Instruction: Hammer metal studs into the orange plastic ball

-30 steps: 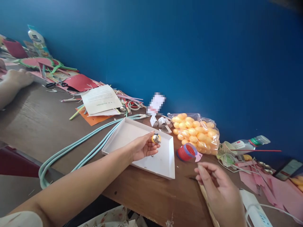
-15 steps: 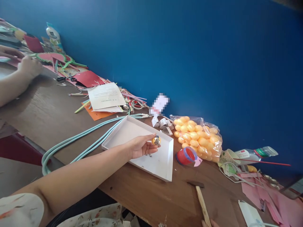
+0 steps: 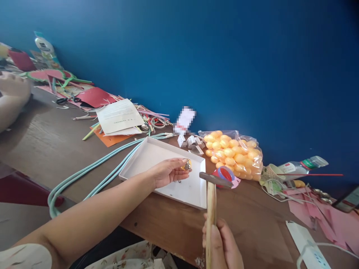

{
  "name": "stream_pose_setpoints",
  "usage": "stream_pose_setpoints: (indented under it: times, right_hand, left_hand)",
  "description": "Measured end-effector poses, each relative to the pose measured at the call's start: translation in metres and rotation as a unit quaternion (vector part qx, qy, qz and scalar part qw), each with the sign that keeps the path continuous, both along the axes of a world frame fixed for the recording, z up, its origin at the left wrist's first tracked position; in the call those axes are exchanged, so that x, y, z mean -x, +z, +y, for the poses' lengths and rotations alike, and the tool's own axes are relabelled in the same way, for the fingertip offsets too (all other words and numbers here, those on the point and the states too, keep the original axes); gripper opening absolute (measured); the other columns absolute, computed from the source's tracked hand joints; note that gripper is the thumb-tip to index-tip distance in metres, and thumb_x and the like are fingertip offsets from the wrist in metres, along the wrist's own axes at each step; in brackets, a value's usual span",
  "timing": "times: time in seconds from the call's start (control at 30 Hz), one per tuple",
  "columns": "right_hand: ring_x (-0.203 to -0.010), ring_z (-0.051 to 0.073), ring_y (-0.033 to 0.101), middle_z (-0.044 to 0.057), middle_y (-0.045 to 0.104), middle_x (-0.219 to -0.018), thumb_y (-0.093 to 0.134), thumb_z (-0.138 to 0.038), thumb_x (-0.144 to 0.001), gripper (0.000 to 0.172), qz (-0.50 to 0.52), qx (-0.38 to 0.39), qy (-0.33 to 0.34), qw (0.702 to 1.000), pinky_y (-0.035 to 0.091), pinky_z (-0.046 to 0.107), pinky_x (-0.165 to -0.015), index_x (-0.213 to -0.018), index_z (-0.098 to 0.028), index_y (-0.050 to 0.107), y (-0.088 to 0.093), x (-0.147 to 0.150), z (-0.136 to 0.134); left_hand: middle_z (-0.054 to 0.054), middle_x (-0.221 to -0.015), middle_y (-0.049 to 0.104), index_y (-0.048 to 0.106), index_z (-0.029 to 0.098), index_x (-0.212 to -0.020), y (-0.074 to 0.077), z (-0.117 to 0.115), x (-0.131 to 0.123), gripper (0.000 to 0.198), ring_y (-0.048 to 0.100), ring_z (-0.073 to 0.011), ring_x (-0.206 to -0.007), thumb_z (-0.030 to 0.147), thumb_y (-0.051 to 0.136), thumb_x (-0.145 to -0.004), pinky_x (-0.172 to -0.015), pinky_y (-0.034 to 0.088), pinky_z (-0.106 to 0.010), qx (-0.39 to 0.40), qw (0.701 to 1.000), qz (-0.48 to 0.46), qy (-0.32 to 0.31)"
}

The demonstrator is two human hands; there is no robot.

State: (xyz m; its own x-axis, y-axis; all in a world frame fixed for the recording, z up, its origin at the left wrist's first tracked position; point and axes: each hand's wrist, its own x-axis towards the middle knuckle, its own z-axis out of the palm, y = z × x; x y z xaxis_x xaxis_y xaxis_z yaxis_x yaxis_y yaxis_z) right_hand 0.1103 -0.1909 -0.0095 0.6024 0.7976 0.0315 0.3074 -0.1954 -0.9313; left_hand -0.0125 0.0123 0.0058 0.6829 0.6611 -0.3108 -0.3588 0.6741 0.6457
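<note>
Over a shallow white box lid (image 3: 147, 160), my left hand (image 3: 167, 172) is closed on a small shiny silver and yellow piece (image 3: 187, 165), held between thumb and fingers; its exact kind is unclear. Several tiny dark bits lie in the lid beneath that hand. My right hand (image 3: 223, 244) grips the wooden handle of a hammer (image 3: 211, 203), upright with its head at the top. The hammer head is just right of the lid and partly hides a red round container (image 3: 223, 175) with a blue rim.
A clear bag of yellow-orange balls (image 3: 232, 151) lies by the blue wall. Light-blue cords (image 3: 92, 160) loop left of the lid. Papers (image 3: 120, 117) and scissors (image 3: 67, 100) lie further left, near another person's arm (image 3: 12, 99). A white power strip (image 3: 308, 243) sits at the right.
My right hand has lifted the hammer off the table and brought it left, beside the lid. My left hand stays over the lid with the small piece. The other person's hand shifted left.
</note>
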Motion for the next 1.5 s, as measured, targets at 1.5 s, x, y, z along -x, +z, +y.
stream_pose_setpoints:
  times: [1.5]
  right_hand:
    - [-0.068, 0.018, 0.057, 0.003, 0.061, -0.077, 0.046, -0.045, -0.089, 0.028, -0.097, -0.025, 0.056, 0.993, 0.045, 0.029, -0.064, -0.095, -0.021, 0.059, -0.003, 0.004, 0.031]
  left_hand:
    - [-0.006, -0.087, 0.067, 0.065, 0.013, -0.098, -0.004, 0.001, -0.001, 0.027, 0.063, -0.0089, -0.068, 0.027, 0.071, -0.077, -0.070, 0.054, -0.022, -0.063, 0.997, 0.043, 0.028]
